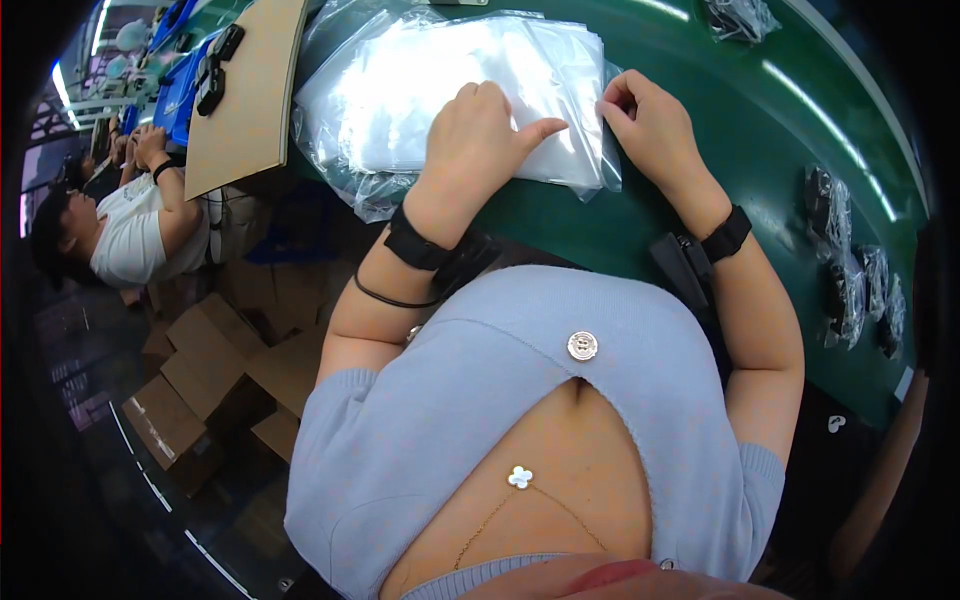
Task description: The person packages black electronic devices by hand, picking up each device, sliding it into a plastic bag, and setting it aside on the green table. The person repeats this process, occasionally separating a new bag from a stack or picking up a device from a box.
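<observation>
A stack of clear plastic bags (400, 95) lies on the green table in front of me. My left hand (475, 140) rests on top of the stack, its thumb stretched out to the right and its other fingers bent forward, their tips hidden. At the stack's right edge, my right hand (650, 125) has thumb and forefinger pinched together on the rim of a bag (585, 150). How many layers it grips is too small to tell. Black wrist straps with dark devices are on both wrists.
Several black items in clear wrap (840, 260) lie along the table's right side, with another wrapped bundle (740, 18) at the far right. A brown board (245, 110) borders the left. Cardboard boxes (205, 355) stand on the floor; a co-worker (140, 230) sits beyond.
</observation>
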The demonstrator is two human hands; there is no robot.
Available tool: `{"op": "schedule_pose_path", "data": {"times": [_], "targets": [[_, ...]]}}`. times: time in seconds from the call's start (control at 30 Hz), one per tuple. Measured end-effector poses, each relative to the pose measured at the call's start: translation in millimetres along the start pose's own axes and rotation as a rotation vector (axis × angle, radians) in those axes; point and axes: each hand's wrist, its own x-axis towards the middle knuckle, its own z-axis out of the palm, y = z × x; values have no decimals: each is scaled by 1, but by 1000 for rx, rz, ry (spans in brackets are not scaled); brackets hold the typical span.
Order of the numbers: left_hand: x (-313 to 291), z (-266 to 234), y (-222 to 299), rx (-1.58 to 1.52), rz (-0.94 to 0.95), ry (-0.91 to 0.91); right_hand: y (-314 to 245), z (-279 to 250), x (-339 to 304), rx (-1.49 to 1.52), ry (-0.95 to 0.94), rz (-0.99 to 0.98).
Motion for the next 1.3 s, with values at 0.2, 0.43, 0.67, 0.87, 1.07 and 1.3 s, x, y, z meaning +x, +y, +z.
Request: {"op": "schedule_pose_path", "data": {"times": [0.2,0.43,0.67,0.87,1.07,1.3], "targets": [[9,18,-7,-163,177,229,-18,-15,-4,89,179,-227],[9,30,-6,-453,260,219,-38,6,-5,-271,-36,-317],[-1,39,-29,-158,337,307,-14,-4,25,-153,-233,117],[-4,29,-45,107,395,198,-21,-15,27,269,-170,339],[-6,18,-47,133,331,152,-27,-11,26,-225,-164,72],[-8,2,-71,58,177,152,-8,-36,20,-144,182,-26]]}}
